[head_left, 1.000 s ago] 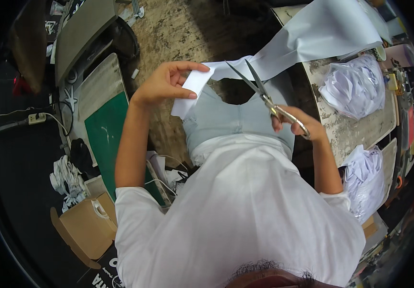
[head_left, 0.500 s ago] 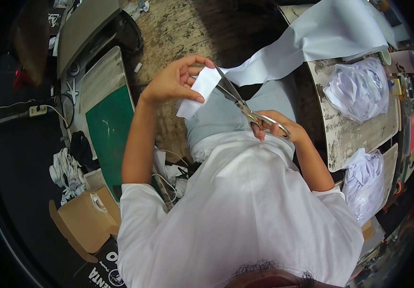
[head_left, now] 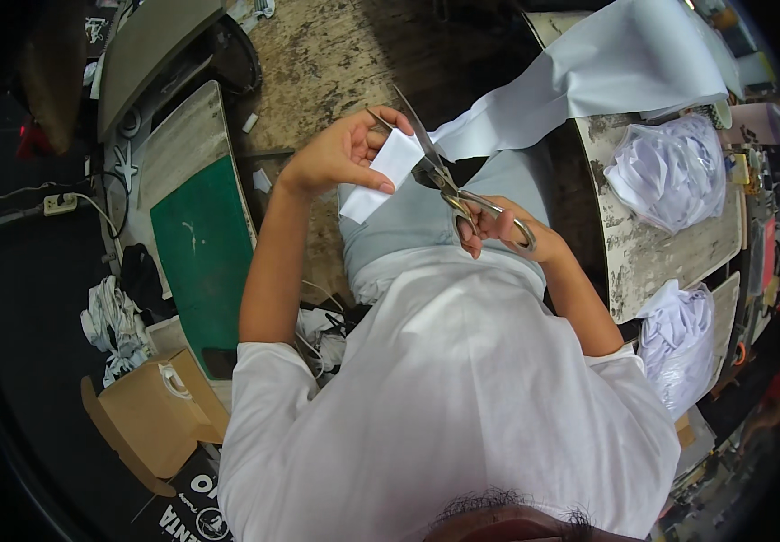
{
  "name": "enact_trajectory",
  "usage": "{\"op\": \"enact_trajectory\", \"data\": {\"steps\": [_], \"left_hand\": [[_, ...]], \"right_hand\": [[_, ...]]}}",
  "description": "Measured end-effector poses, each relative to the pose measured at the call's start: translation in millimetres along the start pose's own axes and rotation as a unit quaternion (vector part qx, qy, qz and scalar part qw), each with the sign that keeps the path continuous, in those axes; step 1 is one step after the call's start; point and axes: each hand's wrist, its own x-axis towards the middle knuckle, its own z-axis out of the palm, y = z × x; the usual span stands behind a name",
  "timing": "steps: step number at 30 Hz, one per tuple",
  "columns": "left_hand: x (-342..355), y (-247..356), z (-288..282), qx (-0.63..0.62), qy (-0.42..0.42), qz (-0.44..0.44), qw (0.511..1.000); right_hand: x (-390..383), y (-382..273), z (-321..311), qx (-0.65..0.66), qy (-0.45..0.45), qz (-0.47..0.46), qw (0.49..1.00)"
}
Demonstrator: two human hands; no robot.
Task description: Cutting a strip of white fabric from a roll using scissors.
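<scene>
My left hand (head_left: 347,155) pinches the end of a long white fabric strip (head_left: 580,86) between thumb and fingers. A flat white flap of it (head_left: 388,173) hangs below the thumb. My right hand (head_left: 506,226) grips a pair of metal scissors (head_left: 445,181) by its finger loops. Its blades are spread apart and straddle the strip beside my left fingertips, one tip showing past the cloth. From there the strip runs up over my right thigh to the table at the far right.
At the right, a worn table (head_left: 629,271) carries a clear bag of white cloth (head_left: 670,172), with another bag (head_left: 676,343) nearer. A green mat (head_left: 200,262) lies on the left table. An opened cardboard box (head_left: 150,415) sits at the lower left, near a bundle of gloves (head_left: 114,325).
The scissors' blades have spread wider, and one tip now shows above my left fingers. Both hands stay close to the same place, and the fabric is still held.
</scene>
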Motion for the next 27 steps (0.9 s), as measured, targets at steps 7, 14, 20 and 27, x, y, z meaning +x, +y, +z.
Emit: {"op": "enact_trajectory", "data": {"steps": [7, 14, 20, 27], "left_hand": [[-1.5, 2.2, -4.0, 0.033, -0.007, -0.015, 0.999], [-2.6, 4.1, -8.5, 0.043, -0.022, -0.013, 0.999], [2.2, 2.0, -10.3, 0.013, -0.019, 0.015, 1.0], [3.0, 2.6, -9.2, 0.043, -0.016, -0.024, 0.999]], "right_hand": [[-1.3, -2.8, 0.8, 0.011, -0.01, 0.002, 1.0], [-1.6, -17.9, 9.9, -0.036, 0.006, 0.042, 0.998], [1.2, -16.9, 15.3, -0.042, 0.026, 0.031, 0.998], [0.2, -20.7, 14.1, -0.014, 0.037, 0.044, 0.998]]}}
